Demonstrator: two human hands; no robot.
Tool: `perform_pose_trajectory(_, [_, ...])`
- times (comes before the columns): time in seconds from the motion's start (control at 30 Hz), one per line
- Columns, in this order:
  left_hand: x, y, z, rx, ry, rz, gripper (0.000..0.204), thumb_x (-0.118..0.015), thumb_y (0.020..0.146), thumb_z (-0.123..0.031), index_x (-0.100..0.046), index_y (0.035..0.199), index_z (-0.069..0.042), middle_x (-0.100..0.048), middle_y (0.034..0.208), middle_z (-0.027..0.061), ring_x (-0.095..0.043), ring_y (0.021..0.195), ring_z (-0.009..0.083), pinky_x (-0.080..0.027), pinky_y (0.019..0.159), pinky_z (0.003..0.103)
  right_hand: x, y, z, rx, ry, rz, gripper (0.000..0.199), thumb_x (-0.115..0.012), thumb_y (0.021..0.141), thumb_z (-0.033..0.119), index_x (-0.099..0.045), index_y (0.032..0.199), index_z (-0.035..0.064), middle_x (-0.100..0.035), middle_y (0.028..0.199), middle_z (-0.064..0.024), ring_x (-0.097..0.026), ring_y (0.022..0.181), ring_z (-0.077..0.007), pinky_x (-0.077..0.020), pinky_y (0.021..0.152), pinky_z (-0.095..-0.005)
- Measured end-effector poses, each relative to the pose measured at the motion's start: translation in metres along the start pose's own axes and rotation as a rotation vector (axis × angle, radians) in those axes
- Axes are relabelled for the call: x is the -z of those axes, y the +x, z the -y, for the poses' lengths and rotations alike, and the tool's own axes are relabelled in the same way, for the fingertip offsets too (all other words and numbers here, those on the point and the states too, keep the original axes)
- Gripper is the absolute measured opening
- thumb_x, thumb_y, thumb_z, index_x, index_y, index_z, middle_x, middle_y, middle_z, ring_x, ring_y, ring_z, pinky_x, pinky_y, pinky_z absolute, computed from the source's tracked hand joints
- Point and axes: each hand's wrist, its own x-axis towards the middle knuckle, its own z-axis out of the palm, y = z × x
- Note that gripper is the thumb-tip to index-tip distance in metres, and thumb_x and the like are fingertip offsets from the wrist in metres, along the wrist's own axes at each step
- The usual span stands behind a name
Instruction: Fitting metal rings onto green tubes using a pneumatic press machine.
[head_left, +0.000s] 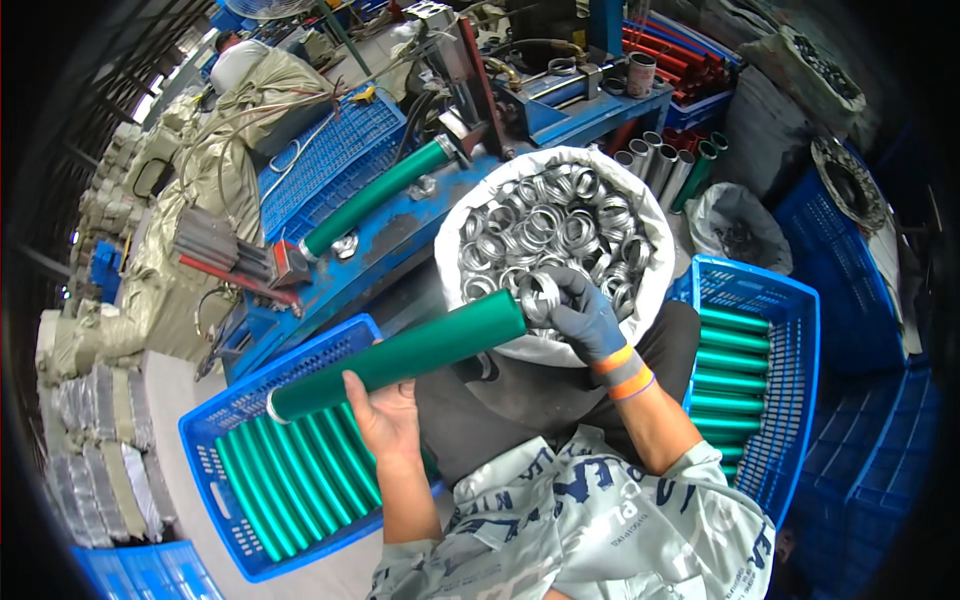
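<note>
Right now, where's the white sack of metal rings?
In the head view, the white sack sits slightly right of centre, just beyond the gloved right hand, with the blue bench to its left and a blue crate to its lower right.

Tubes [735, 362] lie in crates [797, 370] left and right; rings [545, 225] fill the sack [660, 250] ahead.

The blue worktop [378, 250], scuffed dark in patches, runs aslant from where I stand. By its left end sits a red-and-grey metal fixture [288, 264]; from there a green tube [380, 197] stretches toward the right, small silvery pieces [345, 246] close beside it. Lower, by pale floor [170, 400], one blue crate [203, 460] carries green tubes [290, 480] side by side. A white sack [655, 235] holds metal rings [545, 228].
</note>
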Motion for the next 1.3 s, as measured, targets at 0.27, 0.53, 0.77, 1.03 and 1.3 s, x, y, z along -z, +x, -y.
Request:
perform_pose_trajectory(0.27, [0.011, -0.004, -0.005, -0.081, 0.081, 0.006, 0.049, -0.074, 0.117, -0.043, -0.069, 0.153, -0.009, -0.076, 0.150, 0.0133, -0.077, 0.133, 0.0311, -0.066, 0.109, 0.049, -0.039, -0.005, 0.014, -0.059, -0.232, 0.030, 0.091, -0.089, 0.094, -0.004, -0.048, 0.175, -0.0047, -0.069, 0.160, -0.0157, -0.072, 0.137, -0.0226, -0.0590, 0.119, -0.0377])
perform_pose_trajectory(0.53, [0.023, 0.009, -0.001, -0.157, 0.156, 0.042, 0.046, -0.075, 0.116, -0.041, -0.074, 0.144, -0.006, -0.076, 0.151, 0.0131, -0.078, 0.133, 0.0281, -0.067, 0.113, 0.047, -0.042, 0.016, 0.014, -0.011, -0.571, 0.039, 0.074, -0.085, 0.102, 0.001, -0.056, 0.170, -0.0057, -0.077, 0.145, -0.0147, -0.075, 0.126, -0.0165, -0.0634, 0.109, -0.0336])
perform_pose_trajectory(0.77, [0.056, 0.030, -0.002, -0.125, 0.063, 0.024, 0.052, -0.076, 0.114, -0.042, -0.068, 0.153, -0.008, -0.072, 0.156, 0.0125, -0.072, 0.142, 0.0305, -0.064, 0.117, 0.052, -0.072, 0.054, -0.001, -0.196, -0.460, -0.039, 0.075, -0.091, 0.099, 0.010, -0.059, 0.163, -0.0122, -0.082, 0.123, -0.0105, -0.077, 0.105, -0.0095, -0.0633, 0.089, -0.0250])
perform_pose_trajectory(1.03, [0.074, 0.058, -0.023, -0.100, -0.067, -0.098, 0.075, -0.076, 0.112, -0.058, -0.060, 0.160, -0.002, -0.068, 0.161, 0.0162, -0.066, 0.149, 0.0317, -0.056, 0.127, 0.050, -0.070, 0.106, 0.000, -0.142, -0.296, 0.250, 0.064, -0.083, 0.106, 0.009, -0.061, 0.164, -0.0065, -0.079, 0.138, -0.0093, -0.075, 0.113, -0.0117, -0.0611, 0.100, -0.0296])
perform_pose_trajectory(1.3, [0.085, 0.086, -0.060, -0.076, -0.280, -0.150, 0.067, -0.079, 0.112, -0.047, -0.061, 0.151, 0.003, -0.069, 0.151, 0.0171, -0.070, 0.140, 0.0301, -0.064, 0.119, 0.047, -0.108, 0.303, -0.026, 0.163, -0.960, 0.189, 0.069, -0.074, 0.113, 0.044, -0.062, 0.165, -0.0010, -0.070, 0.161, -0.0208, -0.067, 0.147, -0.0314, -0.0494, 0.125, -0.0389])
